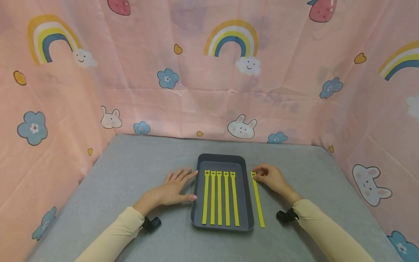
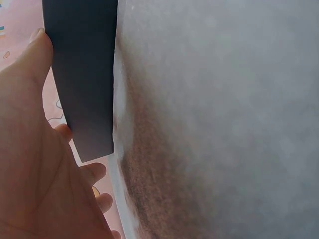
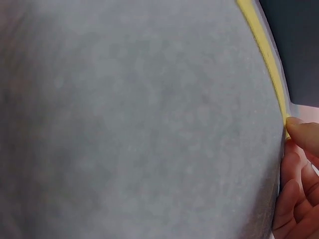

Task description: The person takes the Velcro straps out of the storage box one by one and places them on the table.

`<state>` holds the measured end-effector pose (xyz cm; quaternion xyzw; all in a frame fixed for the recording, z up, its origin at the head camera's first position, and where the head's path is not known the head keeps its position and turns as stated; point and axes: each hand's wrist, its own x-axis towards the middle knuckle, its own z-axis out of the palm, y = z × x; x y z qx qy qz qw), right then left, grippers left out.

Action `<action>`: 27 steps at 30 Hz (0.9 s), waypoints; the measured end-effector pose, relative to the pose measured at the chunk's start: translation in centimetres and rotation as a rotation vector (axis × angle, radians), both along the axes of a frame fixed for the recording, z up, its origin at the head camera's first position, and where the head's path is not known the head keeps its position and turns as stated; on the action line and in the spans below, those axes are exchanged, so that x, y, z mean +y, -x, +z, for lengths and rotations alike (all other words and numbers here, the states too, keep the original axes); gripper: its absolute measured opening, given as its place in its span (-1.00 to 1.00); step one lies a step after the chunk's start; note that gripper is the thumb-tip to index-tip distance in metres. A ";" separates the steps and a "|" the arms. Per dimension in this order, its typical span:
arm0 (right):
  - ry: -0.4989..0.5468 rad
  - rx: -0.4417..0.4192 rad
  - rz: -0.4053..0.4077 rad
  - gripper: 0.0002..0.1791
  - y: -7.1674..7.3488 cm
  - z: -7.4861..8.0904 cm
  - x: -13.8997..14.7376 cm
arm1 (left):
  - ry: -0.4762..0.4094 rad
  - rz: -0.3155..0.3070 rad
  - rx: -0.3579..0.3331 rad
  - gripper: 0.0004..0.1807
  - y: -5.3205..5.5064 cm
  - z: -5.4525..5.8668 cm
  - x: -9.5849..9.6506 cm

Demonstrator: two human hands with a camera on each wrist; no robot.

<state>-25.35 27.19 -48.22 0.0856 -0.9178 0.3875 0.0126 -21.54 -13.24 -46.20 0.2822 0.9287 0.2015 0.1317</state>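
A dark grey rectangular tray [image 1: 243, 203] lies on the table with several yellow cable-tie straps [image 1: 219, 200] side by side in it, slotted heads toward the back. My left hand [image 1: 170, 190] is spread at the tray's left side, thumb and a fingertip at its rim; in the left wrist view the thumb meets the tray wall [image 2: 82, 74]. Right of the tray, my right hand [image 1: 273, 179] pinches another yellow cable-tie strap [image 1: 258, 203] near its slotted head. That strap's long tail runs toward me, and its length also shows in the right wrist view beside the tray.
A grey cloth-like surface covers the table [image 1: 144, 160]. Pink printed curtains [image 1: 203, 105] hang behind it and along both sides. Black wrist cameras sit at the left cuff [image 1: 152, 223] and the right cuff [image 1: 286, 215].
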 end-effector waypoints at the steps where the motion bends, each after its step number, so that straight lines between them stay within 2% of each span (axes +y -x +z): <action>1: -0.001 0.000 0.001 -0.74 0.0 0.0 0.0 | 0.000 0.001 0.000 -0.01 0.0 0.0 0.0; 20: 0.005 -0.016 0.003 -0.73 0.0 0.4 0.2 | -0.003 -0.003 0.005 -0.01 0.2 -0.3 -0.1; 24: 0.012 -0.003 0.006 -0.70 0.2 1.2 0.6 | 0.000 -0.001 0.002 0.01 0.1 -0.3 -0.1; 27: 0.005 0.011 0.002 -0.67 0.4 2.5 0.8 | 0.003 0.003 -0.002 0.01 0.2 -0.4 -0.1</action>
